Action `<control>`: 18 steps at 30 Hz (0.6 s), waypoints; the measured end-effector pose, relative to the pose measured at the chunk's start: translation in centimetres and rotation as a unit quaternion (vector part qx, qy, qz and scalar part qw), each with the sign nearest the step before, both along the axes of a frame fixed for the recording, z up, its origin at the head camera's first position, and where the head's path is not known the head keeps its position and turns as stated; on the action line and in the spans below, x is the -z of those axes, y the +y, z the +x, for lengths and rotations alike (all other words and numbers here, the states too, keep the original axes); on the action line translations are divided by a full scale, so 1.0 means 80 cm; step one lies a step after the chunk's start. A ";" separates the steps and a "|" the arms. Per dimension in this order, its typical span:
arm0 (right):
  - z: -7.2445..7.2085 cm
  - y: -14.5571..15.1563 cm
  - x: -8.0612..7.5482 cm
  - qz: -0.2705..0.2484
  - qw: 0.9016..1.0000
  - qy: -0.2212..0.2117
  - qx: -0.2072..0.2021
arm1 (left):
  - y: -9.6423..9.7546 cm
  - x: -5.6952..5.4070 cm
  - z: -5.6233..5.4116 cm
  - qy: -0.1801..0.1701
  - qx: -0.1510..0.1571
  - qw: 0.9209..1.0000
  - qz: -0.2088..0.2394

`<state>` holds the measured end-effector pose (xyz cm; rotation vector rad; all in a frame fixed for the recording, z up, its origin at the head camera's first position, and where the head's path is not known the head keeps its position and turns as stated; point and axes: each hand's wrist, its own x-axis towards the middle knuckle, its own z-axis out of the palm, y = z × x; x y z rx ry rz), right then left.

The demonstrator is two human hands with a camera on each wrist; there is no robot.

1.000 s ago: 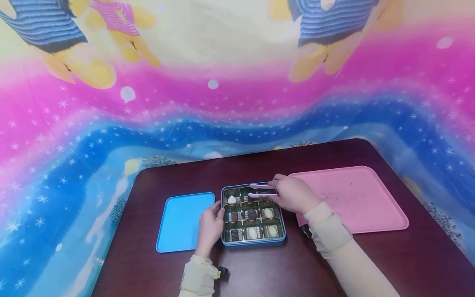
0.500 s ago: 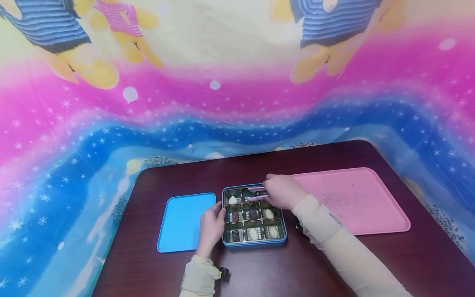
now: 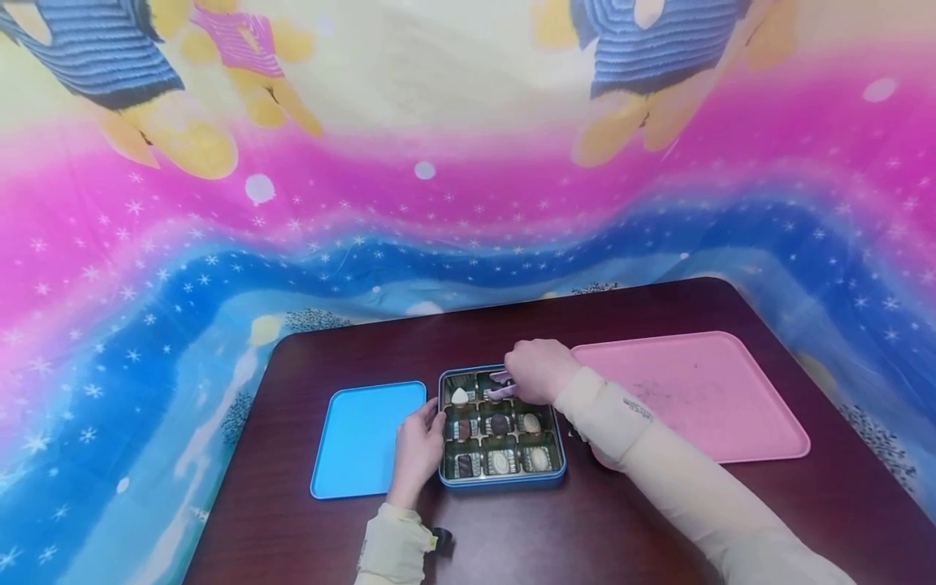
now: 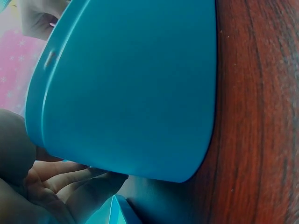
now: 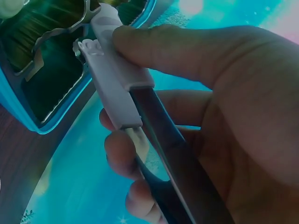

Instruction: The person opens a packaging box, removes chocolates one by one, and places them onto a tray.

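A blue tin [image 3: 501, 481] with a gold divided insert holds several chocolates, one to a compartment where visible. Among them are a white chocolate [image 3: 460, 396] at back left, a dark round chocolate [image 3: 500, 424] in the centre and a cream oval chocolate [image 3: 539, 459] at front right. My left hand [image 3: 418, 447] rests against the tin's left wall, fingers fairly straight along it. My right hand [image 3: 541, 370], above the back right, grips metal tongs [image 5: 163, 140] with pale lilac tips. These tips reach down at the back middle compartment; whether they hold a chocolate is hidden.
A light blue lid [image 3: 366, 439] lies left of the tin. To the right is a large pink tray [image 3: 720, 398] with dark specks on it. Both lie on a dark red-brown table [image 3: 504, 536], with a patterned cloth [image 3: 453, 203] hanging behind.
My right hand has moved left and lower over the tin, turning the tongs more steeply down, and their tips have come closer together. My left hand has stayed at the tin's side.
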<state>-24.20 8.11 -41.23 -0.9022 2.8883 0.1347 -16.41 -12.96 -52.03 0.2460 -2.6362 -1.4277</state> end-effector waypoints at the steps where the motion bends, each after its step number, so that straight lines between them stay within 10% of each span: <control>1: -0.001 -0.002 0.000 0.004 1.000 -0.004 0.003 | 0.000 0.000 0.000 0.000 0.000 1.000 0.000; 18: -0.002 -0.038 -0.007 0.061 0.998 -0.019 0.001 | 0.002 0.002 -0.001 -0.006 -0.003 1.000 0.010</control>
